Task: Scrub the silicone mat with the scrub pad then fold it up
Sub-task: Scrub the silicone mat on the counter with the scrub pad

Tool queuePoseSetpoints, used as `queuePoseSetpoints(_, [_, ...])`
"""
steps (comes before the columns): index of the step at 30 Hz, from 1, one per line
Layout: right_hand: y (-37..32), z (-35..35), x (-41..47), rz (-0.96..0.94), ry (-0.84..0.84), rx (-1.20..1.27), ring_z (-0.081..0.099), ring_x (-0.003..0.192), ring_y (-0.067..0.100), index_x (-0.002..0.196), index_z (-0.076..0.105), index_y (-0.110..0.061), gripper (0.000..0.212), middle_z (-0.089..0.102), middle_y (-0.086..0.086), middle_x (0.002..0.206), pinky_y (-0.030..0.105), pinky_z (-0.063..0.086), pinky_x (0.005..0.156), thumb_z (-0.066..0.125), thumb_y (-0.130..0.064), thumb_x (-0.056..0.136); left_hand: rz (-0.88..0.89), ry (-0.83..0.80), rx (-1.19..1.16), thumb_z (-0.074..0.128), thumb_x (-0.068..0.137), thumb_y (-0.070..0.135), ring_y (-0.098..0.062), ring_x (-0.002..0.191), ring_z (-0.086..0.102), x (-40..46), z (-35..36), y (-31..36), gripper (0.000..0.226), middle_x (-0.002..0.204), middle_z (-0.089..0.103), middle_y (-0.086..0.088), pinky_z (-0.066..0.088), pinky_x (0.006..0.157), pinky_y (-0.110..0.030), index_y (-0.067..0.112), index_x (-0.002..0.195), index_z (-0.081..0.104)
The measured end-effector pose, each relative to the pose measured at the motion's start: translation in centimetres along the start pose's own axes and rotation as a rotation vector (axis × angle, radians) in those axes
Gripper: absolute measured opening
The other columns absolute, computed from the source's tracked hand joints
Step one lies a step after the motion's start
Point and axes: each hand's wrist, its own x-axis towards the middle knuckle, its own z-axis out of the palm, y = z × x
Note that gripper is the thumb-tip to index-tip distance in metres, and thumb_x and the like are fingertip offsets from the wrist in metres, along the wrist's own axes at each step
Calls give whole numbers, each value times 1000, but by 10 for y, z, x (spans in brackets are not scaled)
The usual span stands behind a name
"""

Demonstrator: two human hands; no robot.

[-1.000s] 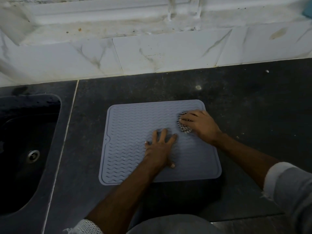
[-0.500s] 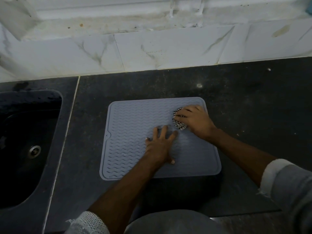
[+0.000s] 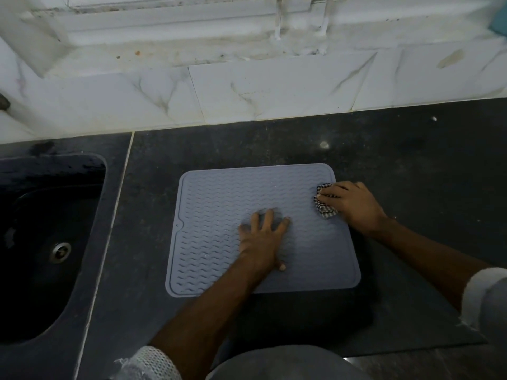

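A grey silicone mat (image 3: 219, 215) with a wavy ribbed pattern lies flat on the dark countertop (image 3: 397, 160). My left hand (image 3: 263, 239) presses flat on the mat's middle, fingers spread and straight. My right hand (image 3: 354, 207) grips a checkered scrub pad (image 3: 323, 208) at the mat's right edge, fingers curled over it, and most of the pad is hidden under the hand.
A dark sink (image 3: 49, 242) with a metal drain (image 3: 61, 251) is sunk into the counter on the left. A white marble backsplash (image 3: 274, 94) and a stained ledge run along the back. The counter's front edge is close to my body.
My right hand has slid the scrub pad to the right, from the mat's upper middle to its right edge. My left hand has stayed pressed on the mat.
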Motion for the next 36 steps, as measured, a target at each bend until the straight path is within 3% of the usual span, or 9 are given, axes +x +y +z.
queuePoseSetpoints(5, [-5, -2, 6, 69, -29, 71, 41, 125, 25, 130, 53, -25, 46, 48, -1, 140, 39, 33, 95, 59, -11, 86, 29, 95, 116, 71, 82, 28, -38, 143, -1, -6, 7, 21, 94, 157, -4, -11, 8, 111, -63, 28, 151, 7])
queuePoseSetpoints(8, [-25, -6, 21, -23, 18, 135, 44, 125, 27, 127, 57, -20, 45, 52, 3, 137, 42, 33, 100, 65, -15, 83, 12, 103, 81, 68, 83, 22, -39, 141, 11, -8, 9, 24, 83, 156, 4, -10, 16, 111, -62, 29, 149, 18])
queuePoseSetpoints(12, [-64, -2, 43, -153, -24, 101, 43, 125, 26, 125, 58, -20, 39, 53, 0, 135, 42, 30, 104, 61, -18, 85, 6, 116, 71, 69, 83, 23, -37, 138, 17, -9, 7, 22, 85, 154, 9, -9, 23, 108, -61, 34, 148, 17])
queuePoseSetpoints(17, [-41, 2, 23, -198, -42, 65, 44, 126, 29, 127, 57, -17, 47, 53, 2, 136, 45, 30, 102, 65, -10, 81, 37, 123, 7, 72, 80, 24, -35, 140, 13, -7, 13, 16, 87, 155, 6, -6, 26, 109, -58, 35, 148, 19])
queuePoseSetpoints(22, [-7, -5, -5, -102, -108, -34, 39, 130, 26, 130, 53, -23, 51, 49, -2, 140, 41, 33, 92, 65, -13, 82, 61, 110, -78, 74, 79, 24, -36, 142, 5, -1, 20, 10, 88, 156, 1, -2, 33, 104, -56, 36, 147, 19])
queuePoseSetpoints(25, [-14, -10, 2, -92, -25, -1, 43, 125, 27, 125, 58, -22, 50, 54, -1, 135, 40, 34, 88, 66, -6, 78, 72, 130, -83, 75, 77, 25, -36, 140, 7, 1, 24, 7, 89, 155, 2, -2, 34, 102, -56, 36, 147, 20])
queuePoseSetpoints(28, [-42, -7, 24, -128, 57, 84, 48, 121, 32, 121, 62, -17, 45, 58, 4, 130, 44, 34, 96, 65, -3, 78, 68, 136, -76, 75, 76, 28, -36, 139, 8, 3, 26, 7, 90, 154, 3, -1, 35, 101, -56, 38, 146, 20])
queuePoseSetpoints(31, [-62, 3, 37, -181, -18, 71, 43, 126, 28, 124, 59, -19, 41, 54, 1, 134, 42, 27, 103, 59, -9, 85, 62, 136, -58, 75, 76, 29, -36, 139, 9, 3, 25, 8, 90, 155, 3, -1, 36, 102, -56, 37, 147, 19])
queuePoseSetpoints(36, [-20, 4, 1, -154, -50, 24, 42, 128, 29, 130, 53, -19, 52, 50, 2, 139, 43, 33, 97, 66, -9, 81, 83, 137, -62, 73, 79, 27, -35, 140, 8, 1, 24, 5, 88, 155, 3, -3, 34, 103, -56, 35, 148, 19])
